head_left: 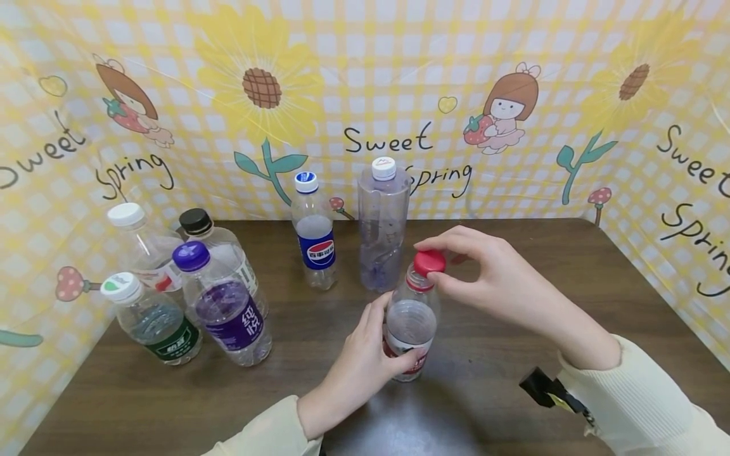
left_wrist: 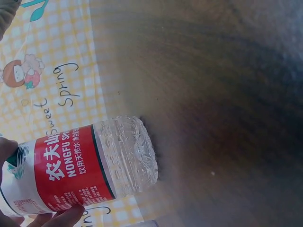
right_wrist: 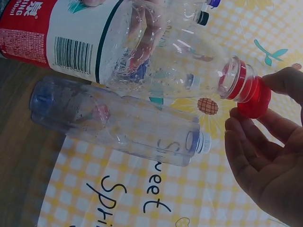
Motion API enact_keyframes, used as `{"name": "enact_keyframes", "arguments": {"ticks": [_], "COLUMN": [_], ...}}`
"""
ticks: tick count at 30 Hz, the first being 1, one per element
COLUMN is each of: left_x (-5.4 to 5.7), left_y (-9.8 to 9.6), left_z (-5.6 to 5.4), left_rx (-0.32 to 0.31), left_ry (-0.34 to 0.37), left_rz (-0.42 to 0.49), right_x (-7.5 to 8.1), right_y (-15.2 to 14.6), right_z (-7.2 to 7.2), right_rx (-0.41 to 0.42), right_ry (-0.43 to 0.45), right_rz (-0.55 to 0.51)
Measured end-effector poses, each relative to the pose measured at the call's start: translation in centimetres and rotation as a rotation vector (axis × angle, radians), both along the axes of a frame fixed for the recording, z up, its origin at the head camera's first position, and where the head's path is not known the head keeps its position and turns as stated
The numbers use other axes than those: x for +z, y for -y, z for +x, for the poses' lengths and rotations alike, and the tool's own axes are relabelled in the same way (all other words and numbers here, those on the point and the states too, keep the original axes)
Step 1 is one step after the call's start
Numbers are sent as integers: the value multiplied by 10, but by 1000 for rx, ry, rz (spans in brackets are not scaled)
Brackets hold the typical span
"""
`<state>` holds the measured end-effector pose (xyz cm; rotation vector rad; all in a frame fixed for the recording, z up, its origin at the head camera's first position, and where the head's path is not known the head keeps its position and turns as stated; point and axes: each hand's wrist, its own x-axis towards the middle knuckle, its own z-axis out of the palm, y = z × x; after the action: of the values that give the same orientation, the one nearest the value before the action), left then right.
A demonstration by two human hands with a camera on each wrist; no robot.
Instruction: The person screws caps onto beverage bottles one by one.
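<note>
A clear plastic water bottle (head_left: 412, 316) with a red and white label stands upright on the table. My left hand (head_left: 362, 361) grips it round the middle, thumb across the front of the label. The bottle's base shows against the table in the left wrist view, below the red label (left_wrist: 71, 165). Between thumb and fingers, my right hand (head_left: 493, 269) pinches a red cap (head_left: 429, 263) at the bottle's mouth. In the right wrist view the cap (right_wrist: 258, 98) sits tilted and off-centre against the threaded neck (right_wrist: 235, 79), with part of the opening showing.
Behind stand a blue-labelled cola bottle (head_left: 316, 250) and a tall purplish bottle (head_left: 383, 234) with a white cap. Several capped bottles cluster at the left, among them a purple-capped one (head_left: 228, 313) and a green-labelled one (head_left: 171, 339). A patterned cloth (head_left: 513, 171) rises behind the brown table (head_left: 296, 405).
</note>
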<state>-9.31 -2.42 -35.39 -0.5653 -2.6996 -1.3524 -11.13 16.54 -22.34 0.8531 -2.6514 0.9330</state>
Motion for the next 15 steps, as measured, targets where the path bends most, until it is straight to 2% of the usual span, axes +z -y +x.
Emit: {"name": "enact_keyframes", "arguments": {"ticks": [8,15], "left_x": [-2,-2], "left_y": [0,1], "left_z": [-2,-2], "left_rx": [-1,-13], "left_ry": [-19,10], "left_rz": [-11,-1], "right_x": [-1,-3], "right_y": [0,0], "right_z": [-6,-7], "right_rx": [69,98], "right_ry": [31,81], "right_rz": [-13,6]}}
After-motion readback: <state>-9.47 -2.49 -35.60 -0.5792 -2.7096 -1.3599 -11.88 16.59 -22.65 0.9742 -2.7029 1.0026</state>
